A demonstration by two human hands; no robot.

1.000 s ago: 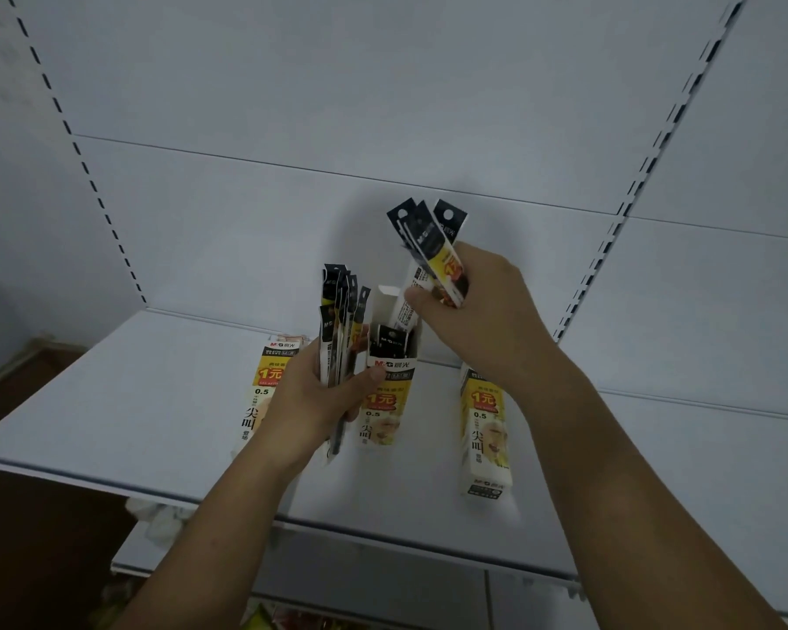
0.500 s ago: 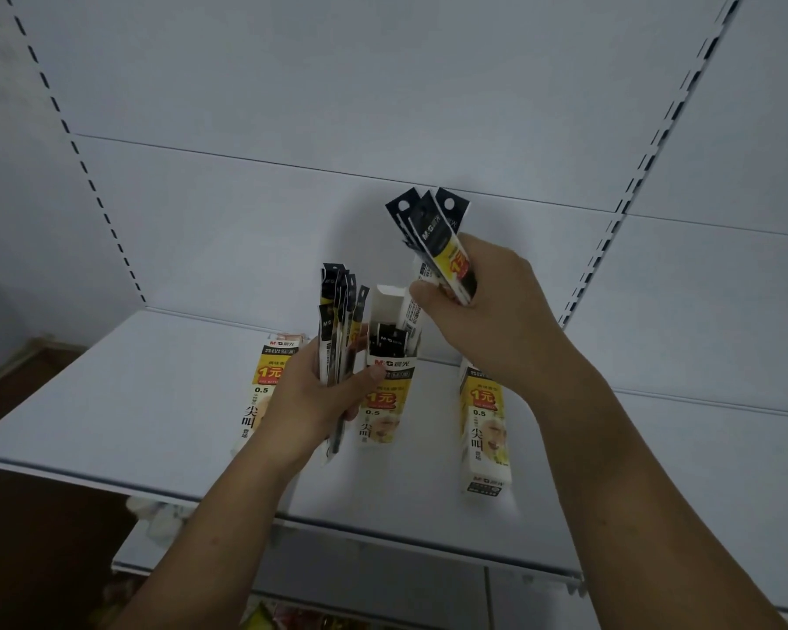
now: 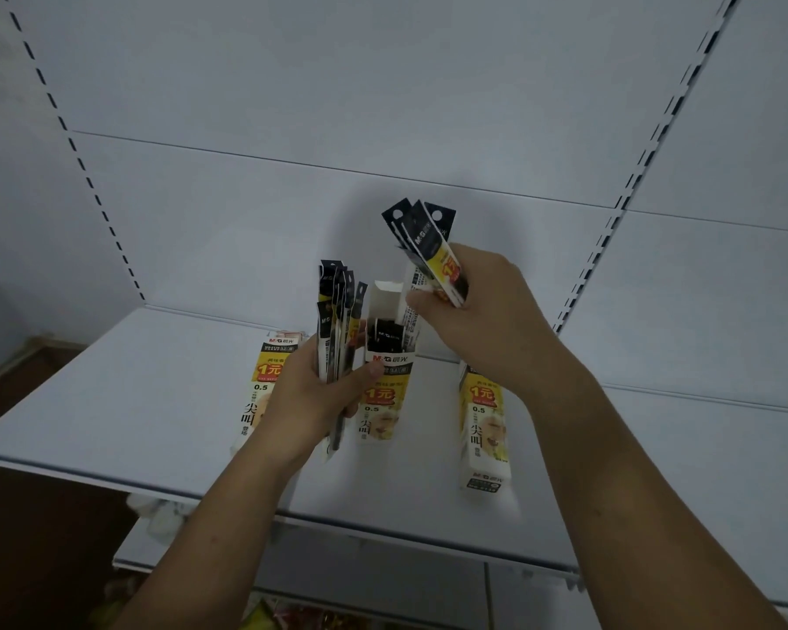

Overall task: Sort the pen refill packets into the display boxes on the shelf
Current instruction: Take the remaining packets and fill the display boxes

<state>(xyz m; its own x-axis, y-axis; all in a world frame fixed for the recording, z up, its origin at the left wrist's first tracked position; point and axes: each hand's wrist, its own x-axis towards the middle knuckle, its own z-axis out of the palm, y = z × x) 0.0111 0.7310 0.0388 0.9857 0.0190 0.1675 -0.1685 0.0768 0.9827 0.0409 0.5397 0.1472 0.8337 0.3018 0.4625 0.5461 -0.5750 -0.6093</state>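
Centre frame, the middle display box [image 3: 383, 395] reads M&G, 1元, 0.5, 尖叫 — left box [image 3: 259, 379] and right box [image 3: 483, 429] repeat 1元, 0.5, 尖叫 — raised packet [image 3: 431, 241] shows M&G.

3 yellow-and-white cardboard display boxes in a row on white metal shelf [image 3: 110, 402]: left box [image 3: 265, 370], middle box [image 3: 383, 397], right box [image 3: 483, 429], the last nearest the front edge. Black refill packets [image 3: 387, 334] in middle box. Left hand [image 3: 310, 397] grips packet bundle [image 3: 335, 320] between left and middle box. Right hand [image 3: 487, 320] grips packet fan [image 3: 428, 238] above middle box.

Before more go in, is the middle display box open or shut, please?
Open: the middle display box has its flap raised, dark packets showing inside.
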